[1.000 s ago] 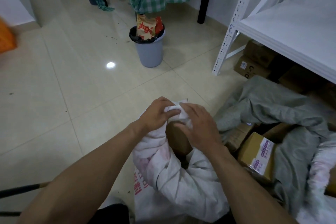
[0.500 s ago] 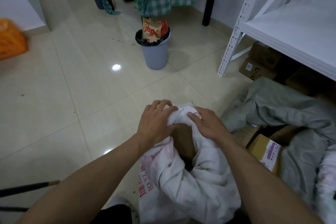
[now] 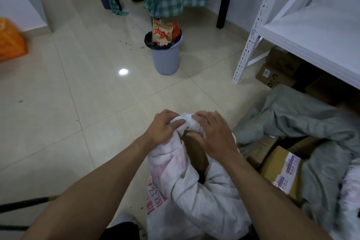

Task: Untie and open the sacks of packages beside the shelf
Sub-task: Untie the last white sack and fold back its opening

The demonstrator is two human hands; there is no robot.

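Beside the white shelf [image 3: 311, 31] at right, the grey sack [image 3: 303, 122] already lies slack and open, cardboard packages [image 3: 280, 169] showing, so that one looks done. The white sack [image 3: 185, 191], bottom centre, is the job in hand: its long axis runs up the frame, neck pointing toward mid-frame. Left hand [image 3: 165, 128] curls tight round the bunched neck; right hand [image 3: 214, 138] clamps fingers and thumb over the knot [image 3: 187, 122], not yet undone.

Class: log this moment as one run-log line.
step: untie | left hand: grips knot | right hand: grips knot | white sack: tied | grey sack: open
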